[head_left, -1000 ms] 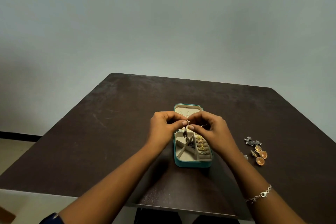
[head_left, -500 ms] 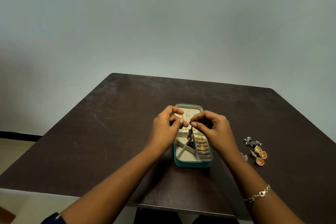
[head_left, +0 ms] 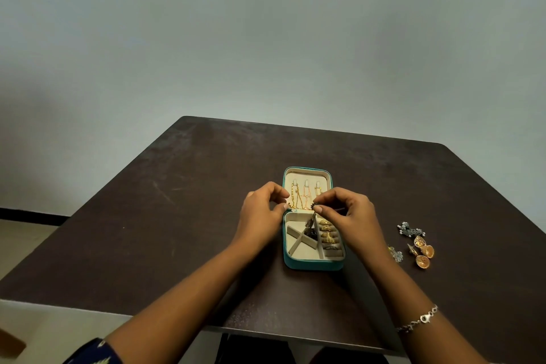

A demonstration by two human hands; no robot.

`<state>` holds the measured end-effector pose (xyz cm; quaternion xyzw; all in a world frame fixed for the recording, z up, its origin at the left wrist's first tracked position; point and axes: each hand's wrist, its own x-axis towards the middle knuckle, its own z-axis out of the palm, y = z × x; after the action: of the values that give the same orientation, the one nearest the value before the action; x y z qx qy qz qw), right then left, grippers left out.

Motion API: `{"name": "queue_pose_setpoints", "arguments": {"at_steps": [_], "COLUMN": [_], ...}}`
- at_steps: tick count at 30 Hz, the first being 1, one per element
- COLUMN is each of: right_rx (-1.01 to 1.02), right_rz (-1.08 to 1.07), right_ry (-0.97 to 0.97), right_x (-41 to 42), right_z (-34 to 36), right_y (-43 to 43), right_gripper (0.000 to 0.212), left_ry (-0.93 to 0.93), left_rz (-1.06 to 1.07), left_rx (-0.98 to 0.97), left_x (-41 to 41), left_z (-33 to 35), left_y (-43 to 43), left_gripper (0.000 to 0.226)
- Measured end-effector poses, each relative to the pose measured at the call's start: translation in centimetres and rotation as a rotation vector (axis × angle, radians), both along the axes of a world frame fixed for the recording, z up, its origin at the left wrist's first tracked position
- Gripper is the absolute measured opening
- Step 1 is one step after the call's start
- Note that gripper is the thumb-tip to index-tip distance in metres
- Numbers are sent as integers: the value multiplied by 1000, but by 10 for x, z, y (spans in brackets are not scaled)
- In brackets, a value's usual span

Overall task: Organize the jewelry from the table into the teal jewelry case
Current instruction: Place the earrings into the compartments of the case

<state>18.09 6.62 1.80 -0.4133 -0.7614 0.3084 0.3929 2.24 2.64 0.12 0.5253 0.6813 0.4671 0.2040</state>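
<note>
The teal jewelry case (head_left: 313, 266) lies open at the table's middle. Gold chains (head_left: 304, 195) hang in its lid, and gold rings (head_left: 328, 235) fill the right slot of the tray. My right hand (head_left: 351, 216) pinches the top of a dark dangling piece (head_left: 310, 223), whose lower end hangs into the tray's middle compartment. Beside the case's left edge at the hinge is my left hand (head_left: 261, 213), with fingers curled toward the thumb. Whether it holds anything small is hidden.
Loose jewelry lies right of the case: a silver beaded piece (head_left: 410, 229), gold dome earrings (head_left: 423, 255) and a small silver piece (head_left: 396, 254). A bracelet (head_left: 419, 320) is on my right wrist. The dark table (head_left: 177, 230) ends close to my body.
Both hands pinched the dark piece together above the case a second ago. They have come apart: the left hand drew back left and the right keeps the piece, now lower.
</note>
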Motion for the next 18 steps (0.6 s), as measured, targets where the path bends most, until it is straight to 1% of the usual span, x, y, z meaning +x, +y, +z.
{"name": "queue_pose_setpoints", "arguments": {"at_steps": [3, 8, 18], "right_rx": [-11, -27, -13], "right_rz": [-9, -32, -42], "right_ry": [-16, -97, -364], "right_x": [1, 1, 1], "right_z": [-4, -10, -18], "right_y": [1, 2, 5], "right_gripper": [13, 9, 9], "left_ry": [-4, 7, 32], "left_rz": [-8, -23, -27], "left_rx": [-12, -35, -38], "left_x": [1, 3, 6], "left_z": [0, -2, -5], "left_y": [0, 0, -1], "left_gripper": [15, 16, 17]}}
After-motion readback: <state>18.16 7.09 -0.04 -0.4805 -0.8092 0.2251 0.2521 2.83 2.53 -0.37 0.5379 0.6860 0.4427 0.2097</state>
